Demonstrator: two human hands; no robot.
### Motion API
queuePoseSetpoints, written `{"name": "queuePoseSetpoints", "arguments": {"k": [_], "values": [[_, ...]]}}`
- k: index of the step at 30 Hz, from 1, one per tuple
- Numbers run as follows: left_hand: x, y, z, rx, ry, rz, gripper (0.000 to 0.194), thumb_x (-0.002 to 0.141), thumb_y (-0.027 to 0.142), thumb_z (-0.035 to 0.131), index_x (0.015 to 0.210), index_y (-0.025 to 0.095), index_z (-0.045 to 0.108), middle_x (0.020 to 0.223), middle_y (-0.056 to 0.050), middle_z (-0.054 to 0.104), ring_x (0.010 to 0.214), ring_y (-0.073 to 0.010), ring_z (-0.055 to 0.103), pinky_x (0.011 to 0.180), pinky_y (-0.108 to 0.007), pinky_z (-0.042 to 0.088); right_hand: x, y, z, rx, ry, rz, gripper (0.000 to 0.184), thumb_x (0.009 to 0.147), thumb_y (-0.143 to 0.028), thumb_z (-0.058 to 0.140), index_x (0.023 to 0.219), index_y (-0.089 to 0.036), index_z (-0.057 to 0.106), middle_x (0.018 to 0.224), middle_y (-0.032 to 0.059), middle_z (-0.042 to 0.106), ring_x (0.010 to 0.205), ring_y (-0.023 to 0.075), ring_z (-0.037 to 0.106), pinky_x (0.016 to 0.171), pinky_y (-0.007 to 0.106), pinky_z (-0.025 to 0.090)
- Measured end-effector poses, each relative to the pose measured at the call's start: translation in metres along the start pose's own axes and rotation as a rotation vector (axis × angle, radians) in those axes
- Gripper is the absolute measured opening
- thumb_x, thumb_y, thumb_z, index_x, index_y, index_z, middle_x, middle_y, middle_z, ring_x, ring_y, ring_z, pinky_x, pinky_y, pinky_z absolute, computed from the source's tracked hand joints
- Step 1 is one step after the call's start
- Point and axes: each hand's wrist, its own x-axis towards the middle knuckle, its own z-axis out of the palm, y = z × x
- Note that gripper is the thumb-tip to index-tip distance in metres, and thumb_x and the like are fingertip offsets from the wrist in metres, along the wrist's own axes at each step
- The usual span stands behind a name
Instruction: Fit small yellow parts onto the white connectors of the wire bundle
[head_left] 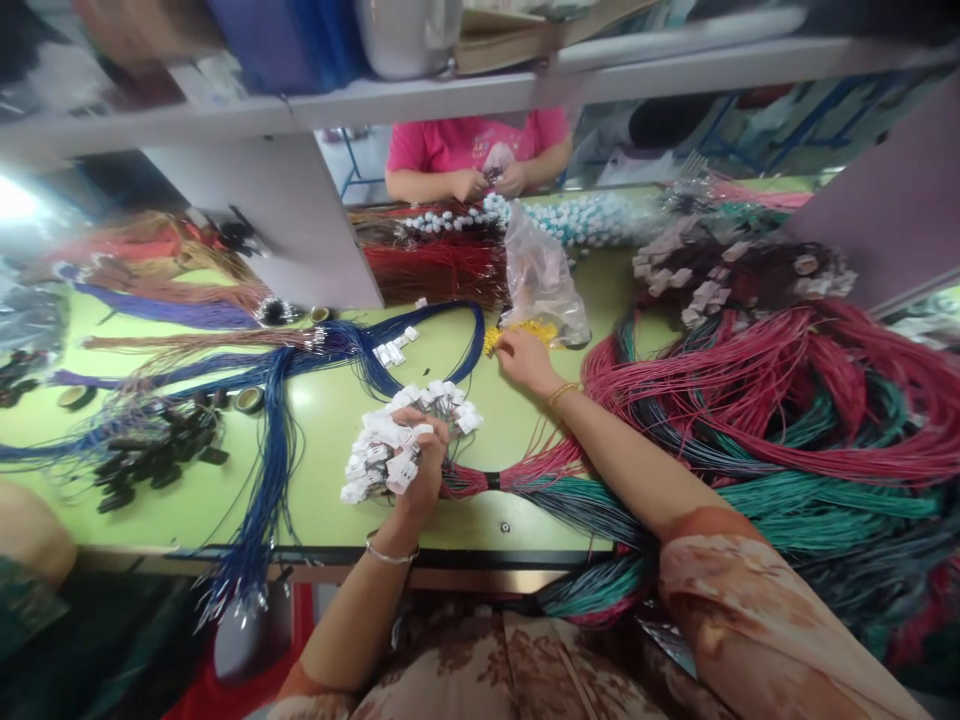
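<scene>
My left hand is closed around a bundle of wires with white connectors, whose white housings cluster on both sides of the fingers. From it, red and green wires run to the right, tied with a black band. My right hand reaches forward to a pile of small yellow parts, fingertips pinched at the pile's left edge. Whether a part is between those fingertips is too small to see. Just behind the pile stands a clear plastic bag.
Blue wires lie to the left, near dark connectors and tape rolls. Large red wire bundles cover the right side. A shelf crosses above; a divider panel stands left. Across the table, a person in pink handles small parts.
</scene>
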Motion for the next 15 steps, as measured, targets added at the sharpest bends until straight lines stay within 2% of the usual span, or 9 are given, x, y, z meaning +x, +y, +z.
{"name": "queuePoseSetpoints", "arguments": {"k": [3, 5, 7, 9, 12, 15], "values": [[0.001, -0.003, -0.001, 0.052, -0.012, 0.088, 0.049, 0.084, 0.07, 0.063, 0.08, 0.023, 0.051, 0.063, 0.005, 0.06, 0.042, -0.0075, 0.038, 0.051, -0.027, 0.035, 0.001, 0.001, 0.003, -0.02, 0.002, 0.006, 0.014, 0.089, -0.015, 0.053, 0.088, -0.016, 0.067, 0.093, 0.013, 0.066, 0.084, 0.0249, 0.056, 0.077, 0.035, 0.041], [0.001, -0.003, 0.0, 0.08, 0.007, 0.095, 0.047, 0.087, 0.068, 0.061, 0.076, 0.023, 0.052, 0.062, 0.004, 0.059, 0.047, -0.0097, 0.044, 0.057, -0.028, 0.041, 0.0, 0.004, 0.003, -0.029, 0.009, 0.009, 0.014, 0.09, -0.015, 0.052, 0.091, -0.015, 0.065, 0.098, 0.0157, 0.065, 0.087, 0.0264, 0.055, 0.078, 0.036, 0.042], [0.001, -0.002, 0.001, 0.079, 0.045, 0.077, 0.046, 0.086, 0.068, 0.062, 0.078, 0.023, 0.054, 0.062, 0.003, 0.059, 0.054, -0.0126, 0.049, 0.06, -0.029, 0.042, 0.0, 0.007, 0.001, -0.031, 0.014, 0.006, 0.015, 0.09, -0.014, 0.05, 0.094, -0.014, 0.064, 0.104, 0.0185, 0.065, 0.091, 0.0281, 0.055, 0.08, 0.038, 0.042], [0.0, 0.001, 0.002, 0.07, 0.063, 0.05, 0.047, 0.084, 0.069, 0.063, 0.083, 0.023, 0.057, 0.059, 0.004, 0.054, 0.054, -0.0132, 0.046, 0.056, -0.028, 0.039, 0.0, 0.01, -0.002, -0.028, 0.01, 0.001, 0.016, 0.089, -0.013, 0.049, 0.097, -0.013, 0.063, 0.104, 0.0193, 0.066, 0.09, 0.0286, 0.056, 0.08, 0.038, 0.043], [0.0, 0.004, 0.001, 0.025, 0.021, -0.005, 0.044, 0.088, 0.067, 0.06, 0.086, 0.023, 0.063, 0.055, 0.005, 0.043, 0.049, -0.0117, 0.035, 0.051, -0.027, 0.031, 0.0, 0.012, -0.007, -0.019, -0.015, -0.015, 0.018, 0.086, -0.011, 0.05, 0.097, -0.012, 0.064, 0.096, 0.0162, 0.068, 0.085, 0.0267, 0.057, 0.079, 0.037, 0.043], [-0.001, 0.003, -0.002, -0.037, -0.047, -0.036, 0.04, 0.088, 0.06, 0.063, 0.095, 0.021, 0.072, 0.059, 0.004, 0.043, 0.052, -0.0118, 0.035, 0.052, -0.028, 0.032, 0.0, 0.012, -0.011, -0.02, -0.042, -0.031, 0.019, 0.081, -0.007, 0.051, 0.091, -0.013, 0.066, 0.089, 0.0131, 0.069, 0.081, 0.0242, 0.057, 0.078, 0.034, 0.042]]}}
